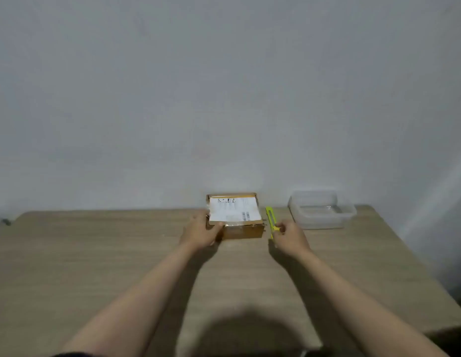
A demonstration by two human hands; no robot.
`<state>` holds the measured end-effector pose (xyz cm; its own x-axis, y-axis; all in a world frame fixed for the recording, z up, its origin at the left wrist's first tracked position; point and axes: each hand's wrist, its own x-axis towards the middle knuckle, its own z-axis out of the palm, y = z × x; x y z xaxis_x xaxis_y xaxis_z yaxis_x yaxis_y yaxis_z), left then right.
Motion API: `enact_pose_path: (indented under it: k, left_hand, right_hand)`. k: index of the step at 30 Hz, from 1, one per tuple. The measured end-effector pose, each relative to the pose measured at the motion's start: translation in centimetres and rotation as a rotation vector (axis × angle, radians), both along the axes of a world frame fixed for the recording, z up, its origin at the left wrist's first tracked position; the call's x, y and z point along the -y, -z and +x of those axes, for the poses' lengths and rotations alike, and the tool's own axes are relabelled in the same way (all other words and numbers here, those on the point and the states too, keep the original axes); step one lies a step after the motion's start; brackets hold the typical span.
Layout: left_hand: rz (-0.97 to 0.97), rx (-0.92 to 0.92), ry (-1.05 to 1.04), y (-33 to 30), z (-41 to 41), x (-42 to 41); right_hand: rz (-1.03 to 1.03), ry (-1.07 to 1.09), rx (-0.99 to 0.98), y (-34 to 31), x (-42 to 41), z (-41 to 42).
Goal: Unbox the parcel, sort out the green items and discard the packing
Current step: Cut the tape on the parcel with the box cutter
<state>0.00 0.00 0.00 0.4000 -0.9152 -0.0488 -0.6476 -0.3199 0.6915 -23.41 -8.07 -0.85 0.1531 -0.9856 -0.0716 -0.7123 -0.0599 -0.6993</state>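
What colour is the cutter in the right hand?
Yellow-green; the cutter shows clearest in the head view, gripped by the right hand.

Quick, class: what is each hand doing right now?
Left hand: gripping the box at its left corner.
Right hand: closed on the yellow cutter.

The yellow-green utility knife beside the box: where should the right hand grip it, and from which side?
Probably by the near end of the yellow-green plastic utility knife, coming from the right and near side, as the right hand does. It lies lengthwise, far end toward the wall, with the taped brown cardboard box close on its left, blocking that side.
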Motion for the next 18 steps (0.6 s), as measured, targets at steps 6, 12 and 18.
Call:
enact_pose_path:
  k: [6,12,18]
  left_hand:
    - [-0.064,-0.303,-0.022,2.0,-0.4,1.1]
    - [-0.085,-0.367,-0.104,3.4,-0.6,2.2]
    - [-0.098,-0.389,-0.130,4.4,-0.2,2.4]
  right_hand:
    - [0.021,0.034,-0.080,3.5,1.5,0.0]
    - [-0.018,0.038,-0.219,4.1,2.1,0.4]
    - [0.028,0.159,-0.057,4.5,3.8,0.6]
